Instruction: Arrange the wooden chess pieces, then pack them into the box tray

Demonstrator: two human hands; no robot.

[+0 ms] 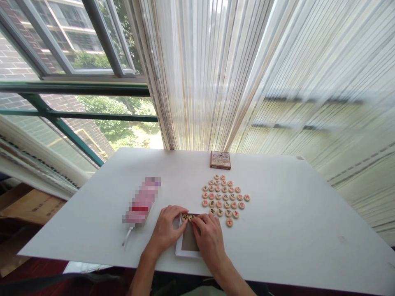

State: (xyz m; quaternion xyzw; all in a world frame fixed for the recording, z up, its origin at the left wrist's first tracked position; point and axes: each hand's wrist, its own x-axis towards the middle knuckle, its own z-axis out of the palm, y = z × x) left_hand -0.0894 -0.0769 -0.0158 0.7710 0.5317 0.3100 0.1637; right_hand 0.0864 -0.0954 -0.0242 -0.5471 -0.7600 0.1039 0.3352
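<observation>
Your left hand (pixel 168 226) and right hand (pixel 210 236) sit close together over the white tray (pixel 188 253), fingertips at two round pieces (pixel 184 216) along its far edge; whether they're gripped, you can't tell. Loose pieces (pixel 226 197) dot the worktop (pixel 277 230).

Table (pixel 293 230): passage at right — discs (pixel 226 197) block far-right of tray (pixel 185 253), pink item (pixel 142 201) lies left, box (pixel 220 160) far behind discs.

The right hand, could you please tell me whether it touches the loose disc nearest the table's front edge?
Apart: the head view shows white tabletop between the right hand and that loose disc.
</observation>
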